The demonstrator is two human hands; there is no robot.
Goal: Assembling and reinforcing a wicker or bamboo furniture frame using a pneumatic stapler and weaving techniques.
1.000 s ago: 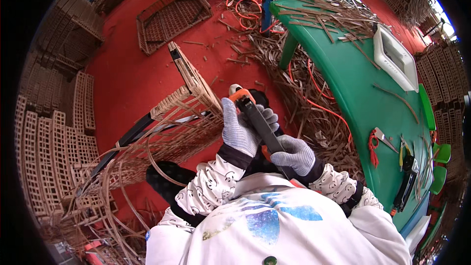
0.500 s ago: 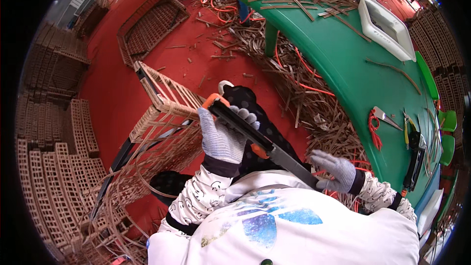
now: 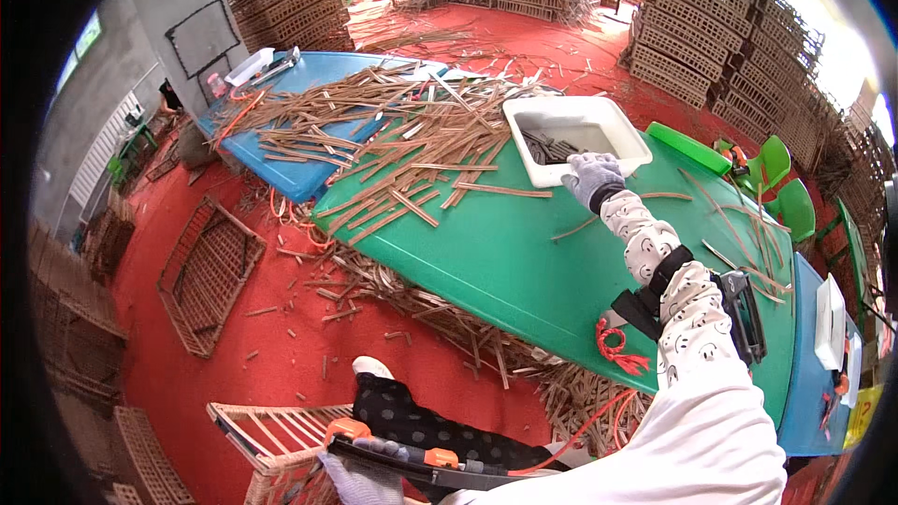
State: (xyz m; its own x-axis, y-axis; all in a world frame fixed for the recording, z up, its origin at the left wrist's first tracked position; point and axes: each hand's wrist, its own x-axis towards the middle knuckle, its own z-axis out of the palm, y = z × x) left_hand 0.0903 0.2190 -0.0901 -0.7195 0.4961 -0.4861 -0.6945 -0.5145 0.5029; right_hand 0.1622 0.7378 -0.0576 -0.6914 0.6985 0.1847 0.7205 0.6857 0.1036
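Observation:
My gloved left hand [image 3: 360, 479], low in the view, is closed round a long black staple gun [image 3: 468, 475] with orange parts. The tool lies across my lap, beside a woven rattan frame [image 3: 271, 430]. My gloved right hand [image 3: 596, 178] is stretched out to the near side of a white tray [image 3: 617, 110]. Its fingers are bent over the rim, close to dark grey strips [image 3: 547, 147] inside. Whatever the fingertips hold, if anything, is hidden. Under my right forearm, a second black tool [image 3: 744, 318] rests on the green table [image 3: 468, 257].
Loose brown strips [image 3: 412, 131] cover the far left of the green table and the adjoining blue table [image 3: 285, 173]. A red cord [image 3: 622, 351] lies near my right forearm. Green chairs [image 3: 795, 206] stand at the right. Scraps [image 3: 449, 313] and a woven panel [image 3: 210, 271] lie on the red floor.
My right hand has gone from beside the staple gun in my lap up to the white tray. The view has swung up and right. The staple gun stays in my left hand.

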